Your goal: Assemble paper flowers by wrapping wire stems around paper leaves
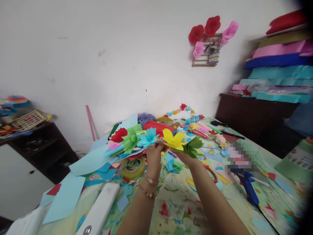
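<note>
A garland of paper flowers stretches across the middle of the view, above the table. From left to right it shows a red flower (pixel 119 134), a light green flower (pixel 130 141), a blue flower (pixel 148 137), a yellow flower (pixel 173 139) and a dark green flower (pixel 193 147). My left hand (pixel 154 151) pinches the garland between the blue and yellow flowers. Just under the yellow and dark green flowers, my right hand (pixel 184 158) is closed around the garland, its fingers mostly hidden by petals. What lies between the fingertips is too small to see.
Paper sheets (pixel 91 163) and a tape roll (pixel 133 168) lie left of my hands. Red-handled scissors (pixel 212 173) and a blue glue gun (pixel 248 187) with a cord lie right. A long white device (pixel 100 209) sits front left. Cut scraps litter the table (pixel 176 195).
</note>
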`<state>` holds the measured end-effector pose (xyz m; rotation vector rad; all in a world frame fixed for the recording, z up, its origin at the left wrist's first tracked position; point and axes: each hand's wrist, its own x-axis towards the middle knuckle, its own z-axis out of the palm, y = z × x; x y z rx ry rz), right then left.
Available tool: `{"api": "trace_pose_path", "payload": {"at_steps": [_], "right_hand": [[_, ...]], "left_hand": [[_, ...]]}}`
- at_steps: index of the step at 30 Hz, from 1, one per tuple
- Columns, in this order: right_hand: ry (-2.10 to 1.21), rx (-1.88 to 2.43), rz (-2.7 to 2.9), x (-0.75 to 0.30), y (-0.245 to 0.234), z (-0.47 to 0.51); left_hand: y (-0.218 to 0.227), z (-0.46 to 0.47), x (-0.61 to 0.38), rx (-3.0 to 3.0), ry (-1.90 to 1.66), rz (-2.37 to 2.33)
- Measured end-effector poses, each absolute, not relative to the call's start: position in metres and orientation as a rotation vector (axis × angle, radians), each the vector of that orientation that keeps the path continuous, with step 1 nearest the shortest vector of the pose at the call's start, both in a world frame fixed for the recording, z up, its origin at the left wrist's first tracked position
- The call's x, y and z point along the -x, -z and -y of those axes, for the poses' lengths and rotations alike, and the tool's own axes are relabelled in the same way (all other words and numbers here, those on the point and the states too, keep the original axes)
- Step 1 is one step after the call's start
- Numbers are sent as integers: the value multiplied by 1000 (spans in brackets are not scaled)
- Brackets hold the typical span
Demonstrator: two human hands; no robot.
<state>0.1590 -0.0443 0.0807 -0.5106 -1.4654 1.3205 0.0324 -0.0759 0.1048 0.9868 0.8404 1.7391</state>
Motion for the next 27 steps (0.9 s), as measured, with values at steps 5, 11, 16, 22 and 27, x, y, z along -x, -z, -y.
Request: {"api": "trace_pose_path", "payload": {"at_steps": [5, 11, 16, 22, 27], "right_hand": [[-1329, 505, 1422, -157, -83, 42], [-1421, 540, 1384, -162, -91, 48], [-1441, 404, 1317, -156, -97, 54], [-1370, 387, 1224, -144, -91, 52], [-1314, 425, 1199, -140, -86, 52]], "left_hand": [[-107, 77, -32, -984, -1789, -796], [-109, 77, -31, -979, -1796, -732], [-106, 73, -34, -1000, -1745, -719], [-102, 72, -36, -1031, -1728, -745], [-97, 67, -34, -1006, -1736, -742]]}}
